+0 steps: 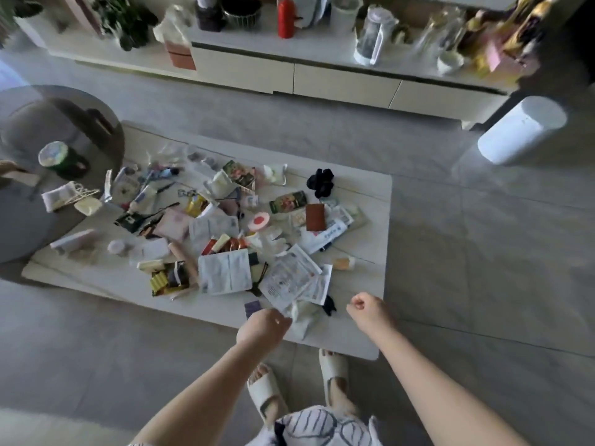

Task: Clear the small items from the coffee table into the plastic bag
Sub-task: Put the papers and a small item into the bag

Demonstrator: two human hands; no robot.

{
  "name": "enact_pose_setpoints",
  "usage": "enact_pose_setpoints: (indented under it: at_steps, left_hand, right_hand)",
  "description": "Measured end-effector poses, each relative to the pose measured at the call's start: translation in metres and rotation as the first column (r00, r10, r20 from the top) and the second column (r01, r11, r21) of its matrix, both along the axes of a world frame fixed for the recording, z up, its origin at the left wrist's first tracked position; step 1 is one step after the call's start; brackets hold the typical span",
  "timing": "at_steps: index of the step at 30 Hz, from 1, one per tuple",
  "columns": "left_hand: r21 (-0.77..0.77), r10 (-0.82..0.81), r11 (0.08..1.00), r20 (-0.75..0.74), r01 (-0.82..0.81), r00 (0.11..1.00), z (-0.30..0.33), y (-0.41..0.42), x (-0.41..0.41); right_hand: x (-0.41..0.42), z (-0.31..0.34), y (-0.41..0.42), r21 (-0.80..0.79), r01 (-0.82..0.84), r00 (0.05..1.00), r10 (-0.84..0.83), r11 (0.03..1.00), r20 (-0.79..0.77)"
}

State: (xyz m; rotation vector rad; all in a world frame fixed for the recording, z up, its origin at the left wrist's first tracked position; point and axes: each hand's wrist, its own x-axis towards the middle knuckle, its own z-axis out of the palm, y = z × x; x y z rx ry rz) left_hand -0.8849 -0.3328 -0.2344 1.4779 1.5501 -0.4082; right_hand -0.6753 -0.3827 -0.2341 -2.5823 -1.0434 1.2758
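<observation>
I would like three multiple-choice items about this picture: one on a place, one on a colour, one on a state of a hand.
1. Where does the green cup with the foil lid stand?
A. on the round dark side table
B. on the floor
C. on the long cabinet

2. What colour is the bottle on the long cabinet?
A. blue
B. red
C. yellow

3. How is the right hand?
A. flat on the coffee table
B. curled, holding nothing that shows
C. gripping a slipper

Key: 1 A, the cup sits on the round dark side table; 2 B, the bottle is plainly red; 3 B, its fingers are curled above the coffee table edge.
</observation>
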Motion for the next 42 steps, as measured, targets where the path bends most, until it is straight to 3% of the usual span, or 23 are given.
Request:
enact_pose_setpoints:
  at_steps: [8, 16, 30, 37, 42]
  left_hand:
    - [-0.045, 0.147, 0.988, -0.022, -0.148, 0.989, -0.04, 0.011, 0.072]
    - [-0.088, 0.306, 0.948, -0.017, -0.307, 0.952, -0.117, 0.028, 0.122]
    - [0.141, 0.384, 0.915, -0.027, -0.377, 0.923, -0.253, 0.073, 0.122]
    - [0.203, 0.339, 0.925, -0.052, -0.322, 0.939, -0.285, 0.082, 0.123]
    - [0.184, 0.337, 0.93, -0.071, -0.319, 0.939, -0.282, 0.086, 0.119]
  right_hand:
    - [0.06, -0.062, 0.042, -0.062, -0.033, 0.997, 0.028, 0.998, -0.071]
    - [0.098, -0.149, 0.096, -0.083, -0.268, 0.963, 0.264, 0.96, -0.057]
    - [0.109, -0.277, 0.139, -0.1, -0.537, 0.831, 0.546, 0.838, 0.11]
    - [0.101, -0.301, 0.145, -0.124, -0.51, 0.822, 0.525, 0.851, 0.222]
    - [0.096, -0.283, 0.151, -0.133, -0.404, 0.877, 0.425, 0.905, 0.226]
